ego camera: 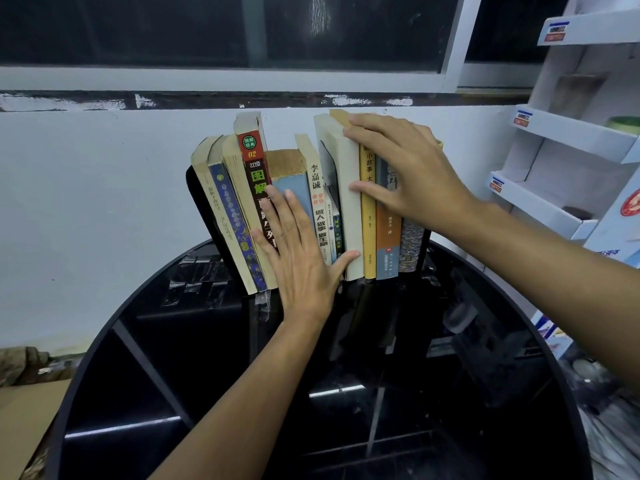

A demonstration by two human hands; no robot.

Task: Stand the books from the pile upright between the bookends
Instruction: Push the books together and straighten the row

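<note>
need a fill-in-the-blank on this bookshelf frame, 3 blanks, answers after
1. The left hand presses flat, fingers straight, on the books, touching their ___.
2. The right hand rests over the ___ edge of the books.
3. The round table under them is ___ in colour.

Missing words: spines; top; black.

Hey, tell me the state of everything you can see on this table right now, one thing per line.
Left books, leaning left onto the bookend.
Left bookend, standing, books against it.
Cream book, upright, page edges facing out.
Right books, upright.
Left hand, flat against spines.
Right hand, resting over book tops.
</note>
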